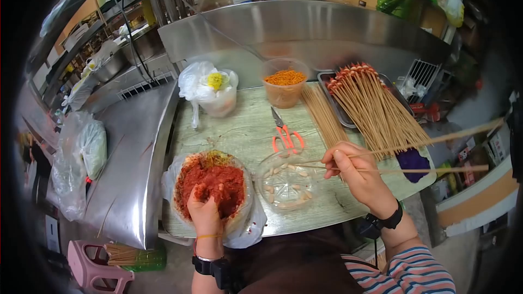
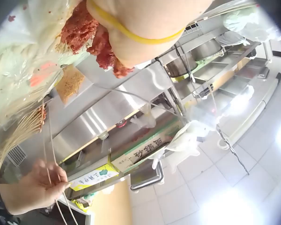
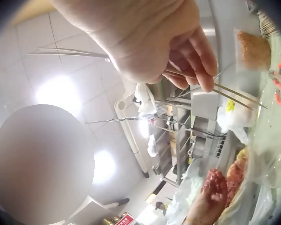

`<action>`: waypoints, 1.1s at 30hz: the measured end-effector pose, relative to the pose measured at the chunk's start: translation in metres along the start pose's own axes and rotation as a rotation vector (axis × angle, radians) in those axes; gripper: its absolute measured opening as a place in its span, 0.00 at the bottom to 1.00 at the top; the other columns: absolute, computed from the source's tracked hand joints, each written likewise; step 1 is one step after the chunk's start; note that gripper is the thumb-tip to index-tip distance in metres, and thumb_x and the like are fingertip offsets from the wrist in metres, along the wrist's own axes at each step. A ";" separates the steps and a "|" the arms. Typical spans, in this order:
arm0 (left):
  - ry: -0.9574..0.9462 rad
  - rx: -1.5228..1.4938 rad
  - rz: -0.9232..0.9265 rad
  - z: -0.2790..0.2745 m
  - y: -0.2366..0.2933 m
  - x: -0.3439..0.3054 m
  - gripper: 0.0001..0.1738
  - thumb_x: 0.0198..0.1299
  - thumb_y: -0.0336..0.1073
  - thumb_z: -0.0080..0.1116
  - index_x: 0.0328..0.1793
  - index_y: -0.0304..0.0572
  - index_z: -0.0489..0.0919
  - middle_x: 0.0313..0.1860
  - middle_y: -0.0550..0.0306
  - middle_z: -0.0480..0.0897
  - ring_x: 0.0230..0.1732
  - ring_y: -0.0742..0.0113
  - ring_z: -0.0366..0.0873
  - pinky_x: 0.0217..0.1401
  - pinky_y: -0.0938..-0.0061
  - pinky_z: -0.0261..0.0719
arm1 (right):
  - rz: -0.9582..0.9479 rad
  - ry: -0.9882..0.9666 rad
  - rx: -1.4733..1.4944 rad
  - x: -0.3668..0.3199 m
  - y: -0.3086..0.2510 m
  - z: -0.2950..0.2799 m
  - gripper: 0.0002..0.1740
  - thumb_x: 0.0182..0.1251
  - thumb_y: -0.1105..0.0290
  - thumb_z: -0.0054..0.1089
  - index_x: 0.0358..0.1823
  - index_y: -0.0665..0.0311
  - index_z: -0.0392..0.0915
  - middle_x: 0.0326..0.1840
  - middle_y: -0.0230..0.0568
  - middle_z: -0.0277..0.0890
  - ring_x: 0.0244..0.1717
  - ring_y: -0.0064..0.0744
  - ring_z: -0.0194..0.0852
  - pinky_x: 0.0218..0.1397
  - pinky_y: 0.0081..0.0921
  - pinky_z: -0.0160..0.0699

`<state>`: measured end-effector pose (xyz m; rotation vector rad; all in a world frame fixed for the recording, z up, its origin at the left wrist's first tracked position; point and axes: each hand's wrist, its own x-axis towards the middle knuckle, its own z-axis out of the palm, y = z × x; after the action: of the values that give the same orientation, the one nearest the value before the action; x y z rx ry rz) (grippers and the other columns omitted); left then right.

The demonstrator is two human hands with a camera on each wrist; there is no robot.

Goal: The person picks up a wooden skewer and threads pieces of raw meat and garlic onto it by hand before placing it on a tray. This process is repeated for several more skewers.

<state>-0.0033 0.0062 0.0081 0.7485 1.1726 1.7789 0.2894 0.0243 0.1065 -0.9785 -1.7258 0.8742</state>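
Note:
In the head view, my left hand (image 1: 205, 215) is in a bag-lined bowl (image 1: 170, 184) at the table's near edge. Its fingers are coated in red minced meat (image 1: 231, 181) and curl round a lump of it; the lump also shows in the right wrist view. My right hand (image 1: 359, 177) pinches two thin bamboo skewers (image 1: 463, 169), whose long ends stick out to the right. Their other ends point left over a clear plastic container (image 1: 272, 206) holding several small pale pieces (image 1: 297, 187). This container stands between the two hands.
Behind the container lie orange-handled scissors (image 1: 287, 139). A tub of orange shreds (image 1: 284, 90) and a white bagged tub (image 1: 218, 103) stand at the back. Bare skewers (image 1: 324, 117) lie beside a black tray (image 1: 325, 79) of loaded skewers (image 1: 376, 103). A steel counter (image 1: 122, 169) adjoins the left.

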 end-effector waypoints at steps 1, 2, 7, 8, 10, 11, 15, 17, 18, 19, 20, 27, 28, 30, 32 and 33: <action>-0.014 0.042 0.084 0.004 -0.001 -0.002 0.08 0.57 0.23 0.58 0.44 0.35 0.79 0.39 0.59 0.81 0.37 0.73 0.78 0.40 0.79 0.77 | 0.034 0.007 -0.055 -0.001 0.003 -0.002 0.16 0.73 0.69 0.41 0.33 0.73 0.74 0.26 0.37 0.70 0.24 0.23 0.72 0.29 0.19 0.71; -0.012 0.031 0.048 0.005 -0.001 -0.004 0.12 0.54 0.19 0.57 0.45 0.33 0.79 0.40 0.57 0.82 0.39 0.71 0.79 0.44 0.77 0.77 | 0.037 0.010 -0.068 -0.001 0.004 -0.002 0.16 0.73 0.69 0.41 0.33 0.73 0.74 0.26 0.37 0.70 0.24 0.23 0.72 0.29 0.19 0.71; -0.015 0.018 -0.037 -0.006 -0.008 -0.005 0.08 0.56 0.22 0.58 0.43 0.32 0.80 0.38 0.57 0.83 0.37 0.72 0.78 0.43 0.78 0.77 | 0.147 -0.030 -0.027 -0.001 0.003 -0.002 0.17 0.73 0.68 0.42 0.31 0.73 0.74 0.23 0.36 0.69 0.19 0.22 0.70 0.26 0.18 0.69; -0.034 0.011 -0.023 -0.006 -0.008 -0.005 0.08 0.57 0.23 0.58 0.43 0.31 0.80 0.38 0.58 0.82 0.37 0.73 0.78 0.42 0.79 0.76 | 0.154 -0.029 -0.030 -0.001 0.002 -0.001 0.17 0.73 0.68 0.42 0.31 0.73 0.74 0.23 0.36 0.69 0.19 0.22 0.70 0.26 0.18 0.69; -0.051 0.002 -0.011 -0.006 -0.007 -0.005 0.08 0.57 0.24 0.58 0.43 0.31 0.80 0.38 0.58 0.82 0.37 0.74 0.77 0.41 0.79 0.76 | 0.203 -0.062 -0.040 -0.001 0.001 0.000 0.17 0.73 0.68 0.42 0.31 0.73 0.75 0.23 0.36 0.69 0.19 0.21 0.71 0.25 0.18 0.69; -0.056 0.041 0.008 -0.005 -0.007 -0.006 0.08 0.58 0.25 0.58 0.43 0.31 0.80 0.37 0.59 0.82 0.36 0.74 0.77 0.41 0.80 0.76 | 0.208 -0.062 -0.041 -0.001 0.001 0.002 0.17 0.73 0.68 0.42 0.31 0.73 0.75 0.23 0.36 0.69 0.19 0.21 0.71 0.25 0.18 0.69; -0.095 0.146 0.021 -0.009 -0.008 -0.006 0.09 0.59 0.27 0.58 0.44 0.31 0.79 0.39 0.58 0.82 0.38 0.71 0.79 0.43 0.77 0.78 | 0.279 -0.024 0.163 -0.003 0.009 0.019 0.18 0.73 0.66 0.43 0.31 0.72 0.75 0.21 0.34 0.69 0.19 0.20 0.70 0.24 0.19 0.68; -0.096 0.201 0.032 -0.013 -0.010 -0.005 0.09 0.59 0.27 0.58 0.44 0.31 0.79 0.39 0.58 0.82 0.37 0.72 0.79 0.43 0.77 0.77 | 0.218 -0.050 0.169 -0.001 0.015 0.027 0.18 0.74 0.66 0.43 0.31 0.72 0.75 0.21 0.33 0.68 0.19 0.19 0.70 0.23 0.18 0.68; -0.097 0.247 0.047 -0.015 -0.011 -0.005 0.08 0.59 0.27 0.58 0.44 0.31 0.79 0.39 0.58 0.82 0.37 0.72 0.78 0.42 0.78 0.77 | 0.167 -0.091 0.084 0.000 0.017 0.030 0.18 0.74 0.65 0.43 0.31 0.71 0.76 0.19 0.32 0.68 0.19 0.18 0.69 0.23 0.18 0.67; -0.098 0.256 0.039 -0.014 -0.012 -0.005 0.08 0.59 0.27 0.58 0.44 0.31 0.79 0.39 0.58 0.82 0.37 0.72 0.78 0.42 0.78 0.77 | 0.115 -0.132 -0.002 0.002 0.021 0.030 0.18 0.74 0.64 0.43 0.31 0.70 0.76 0.18 0.30 0.67 0.19 0.18 0.69 0.22 0.17 0.66; -0.099 0.240 0.036 -0.013 -0.012 -0.005 0.08 0.59 0.28 0.58 0.44 0.31 0.79 0.39 0.58 0.82 0.37 0.72 0.78 0.42 0.78 0.77 | 0.126 -0.132 0.005 0.003 0.020 0.028 0.18 0.74 0.64 0.43 0.31 0.70 0.76 0.18 0.30 0.67 0.19 0.18 0.69 0.22 0.17 0.66; -0.065 0.168 -0.036 0.006 0.003 -0.011 0.07 0.60 0.26 0.55 0.42 0.29 0.80 0.35 0.58 0.82 0.33 0.74 0.76 0.38 0.81 0.73 | 0.343 -0.276 -0.041 0.026 0.025 -0.007 0.20 0.74 0.62 0.42 0.29 0.69 0.75 0.17 0.31 0.66 0.17 0.19 0.67 0.22 0.19 0.67; -0.059 0.186 -0.034 0.002 0.000 -0.011 0.07 0.60 0.26 0.55 0.42 0.29 0.80 0.36 0.58 0.82 0.33 0.73 0.76 0.38 0.81 0.73 | 0.346 -0.392 0.020 0.030 0.032 0.000 0.19 0.73 0.63 0.42 0.29 0.69 0.75 0.18 0.31 0.67 0.18 0.19 0.67 0.23 0.19 0.68; -0.050 0.198 -0.029 0.002 -0.002 -0.010 0.07 0.60 0.26 0.55 0.42 0.29 0.80 0.36 0.58 0.82 0.33 0.73 0.76 0.38 0.81 0.73 | 0.347 -0.507 0.088 0.030 0.047 0.006 0.19 0.73 0.63 0.42 0.30 0.69 0.75 0.19 0.32 0.68 0.18 0.19 0.68 0.24 0.18 0.69; -0.032 0.212 -0.021 0.001 -0.002 -0.009 0.07 0.59 0.26 0.56 0.42 0.29 0.80 0.36 0.57 0.82 0.34 0.73 0.76 0.38 0.81 0.74 | 0.364 -0.322 0.237 0.023 0.059 0.012 0.19 0.74 0.64 0.42 0.32 0.70 0.75 0.23 0.34 0.70 0.20 0.20 0.69 0.27 0.17 0.71; -0.023 0.210 -0.029 0.000 -0.002 -0.009 0.07 0.59 0.25 0.56 0.42 0.29 0.80 0.36 0.57 0.82 0.34 0.73 0.76 0.39 0.81 0.74 | 0.365 -0.330 0.243 0.023 0.060 0.011 0.19 0.74 0.64 0.42 0.32 0.70 0.75 0.23 0.34 0.70 0.20 0.20 0.69 0.27 0.17 0.71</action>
<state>0.0020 -0.0015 0.0060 0.8671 1.3622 1.6355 0.2869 0.0691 0.0594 -1.0430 -1.6795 1.5172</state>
